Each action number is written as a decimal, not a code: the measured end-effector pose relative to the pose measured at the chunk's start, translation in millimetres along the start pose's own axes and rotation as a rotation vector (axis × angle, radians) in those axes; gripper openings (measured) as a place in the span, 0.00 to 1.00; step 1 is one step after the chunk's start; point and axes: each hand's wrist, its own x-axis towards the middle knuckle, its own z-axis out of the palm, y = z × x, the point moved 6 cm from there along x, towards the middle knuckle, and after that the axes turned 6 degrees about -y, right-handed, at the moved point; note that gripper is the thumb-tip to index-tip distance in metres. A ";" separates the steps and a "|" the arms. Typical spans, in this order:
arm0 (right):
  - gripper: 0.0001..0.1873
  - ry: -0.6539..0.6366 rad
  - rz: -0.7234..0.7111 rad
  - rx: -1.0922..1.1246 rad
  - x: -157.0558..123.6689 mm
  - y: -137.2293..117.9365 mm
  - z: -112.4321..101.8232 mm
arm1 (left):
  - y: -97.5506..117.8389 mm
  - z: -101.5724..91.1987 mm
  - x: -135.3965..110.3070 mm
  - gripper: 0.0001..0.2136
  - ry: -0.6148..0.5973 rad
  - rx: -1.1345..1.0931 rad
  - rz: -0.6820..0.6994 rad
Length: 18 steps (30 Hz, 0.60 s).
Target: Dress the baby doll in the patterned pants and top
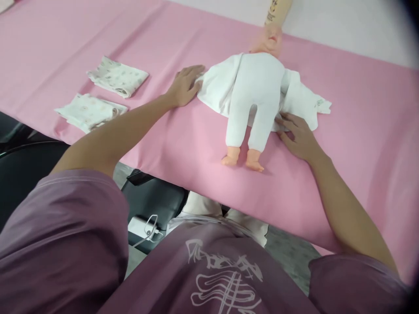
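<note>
A table is covered with a smooth pink sheet (pixel 190 139), on which a baby doll in a white fabric bodysuit (pixel 258 83) is laid on its back, bare feet toward the wearer. Beneath the doll, a white cloth garment (pixel 214 89) is spread out to both sides. Two folded, pale printed cloths (pixel 118 77) (pixel 90 111) are placed apart, to the left.

The left hand (pixel 186 87) is partly open, with fingers extended and thumb set at the garment's left end. The right hand (pixel 301 137) is loosely curled, with fingertips at the lower hem beside the doll's leg. Whether the fabric is pinched or merely touched by either hand cannot be told from this angle.

For a good result, the garment should be drawn outward evenly from both sides, in light tension, so that creases are removed without the doll being shifted. Bunching under the legs should be avoided.
</note>
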 end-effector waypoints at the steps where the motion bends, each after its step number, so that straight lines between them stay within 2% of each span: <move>1: 0.30 0.010 0.002 -0.008 -0.8 -3.0 -2.0 | 1.2 -3.5 1.2 0.50 0.047 0.021 -0.073; 3: 0.30 0.035 0.012 -0.034 -2.3 -11.0 -7.1 | 14.9 -9.8 5.9 0.50 0.106 0.069 -0.162; 5: 0.30 0.038 0.023 -0.066 -2.7 -19.3 -10.3 | 43.0 -10.1 14.8 0.45 0.085 0.095 -0.126; 8: 0.29 -0.004 -0.024 -0.088 0.6 -32.4 -8.0 | 91.5 3.5 28.6 0.40 -0.058 0.056 -0.021; 11: 0.26 -0.049 -0.107 -0.072 6.4 -43.5 -0.4 | 126.2 23.0 35.6 0.49 -0.188 -0.016 -0.002; 13: 0.26 -0.073 -0.117 -0.063 10.3 -46.5 5.2 | 137.2 31.8 36.7 0.52 -0.204 -0.033 -0.033; 18: 0.23 0.006 -0.093 -0.007 17.5 -43.0 11.6 | 144.8 50.1 34.1 0.40 -0.203 -0.089 0.009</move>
